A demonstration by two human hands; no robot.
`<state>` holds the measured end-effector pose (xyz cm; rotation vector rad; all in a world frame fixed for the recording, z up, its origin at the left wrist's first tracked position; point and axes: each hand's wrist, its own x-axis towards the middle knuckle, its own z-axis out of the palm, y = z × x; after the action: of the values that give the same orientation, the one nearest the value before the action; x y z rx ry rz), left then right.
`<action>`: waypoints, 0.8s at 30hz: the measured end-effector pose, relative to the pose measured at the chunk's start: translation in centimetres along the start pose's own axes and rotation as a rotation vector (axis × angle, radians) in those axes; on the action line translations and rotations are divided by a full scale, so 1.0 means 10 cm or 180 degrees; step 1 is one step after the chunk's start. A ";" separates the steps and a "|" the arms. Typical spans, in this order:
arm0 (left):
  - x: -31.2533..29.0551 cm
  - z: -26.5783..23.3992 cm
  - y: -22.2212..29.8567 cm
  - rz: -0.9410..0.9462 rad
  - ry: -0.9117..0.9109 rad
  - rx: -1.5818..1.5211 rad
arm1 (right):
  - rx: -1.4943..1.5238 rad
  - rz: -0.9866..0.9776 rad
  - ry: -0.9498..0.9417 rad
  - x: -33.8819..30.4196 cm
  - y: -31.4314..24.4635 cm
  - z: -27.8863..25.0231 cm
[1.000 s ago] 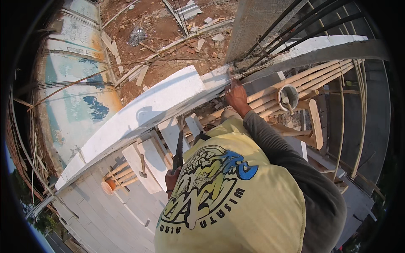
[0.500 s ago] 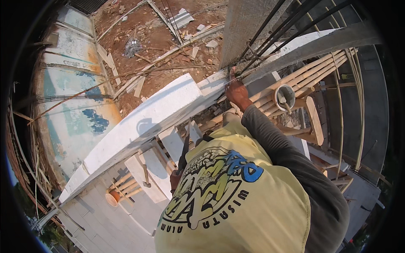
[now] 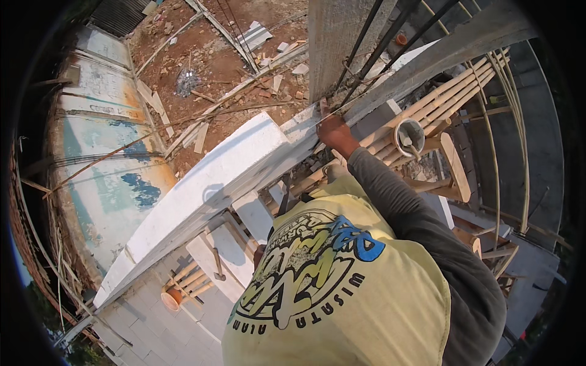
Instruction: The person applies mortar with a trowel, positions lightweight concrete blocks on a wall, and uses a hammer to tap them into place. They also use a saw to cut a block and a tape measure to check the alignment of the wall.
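Note:
My right hand [image 3: 336,133] reaches forward to the top of the block wall [image 3: 299,127], by the foot of a concrete column [image 3: 326,49]. Its index finger is stretched out onto the ledge and the other fingers are curled; I see nothing held in it. A thin string [image 3: 360,97] runs past the fingers. My left hand [image 3: 259,254] is mostly hidden behind the yellow shirt, so its fingers do not show. Ahead of it a dark narrow blade-like piece [image 3: 285,198] sticks out. White blocks [image 3: 238,155] form the wall to the left.
Steel bars [image 3: 372,52] rise beside the column. At right, a bucket [image 3: 409,137] with a tool in it stands on bamboo poles [image 3: 452,100]. A hammer [image 3: 218,265] lies on a pale board [image 3: 204,259] at lower left. Beyond the wall lies reddish rubble ground [image 3: 177,61].
The view has shifted slightly. My right hand stays at the column's foot, its index finger still extended. My left hand and the dark piece are now more hidden by the shirt.

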<state>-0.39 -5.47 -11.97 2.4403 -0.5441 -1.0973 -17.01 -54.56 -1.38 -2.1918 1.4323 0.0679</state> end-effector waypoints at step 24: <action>0.04 -0.28 -0.07 0.0016 -0.0104 0.0184 | -0.0543 -0.0260 0.1089 -0.62 -0.31 0.36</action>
<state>2.08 -4.53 -10.86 2.4726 -0.5998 -1.1364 -16.21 -46.76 -1.36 -2.4906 1.5622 -0.2329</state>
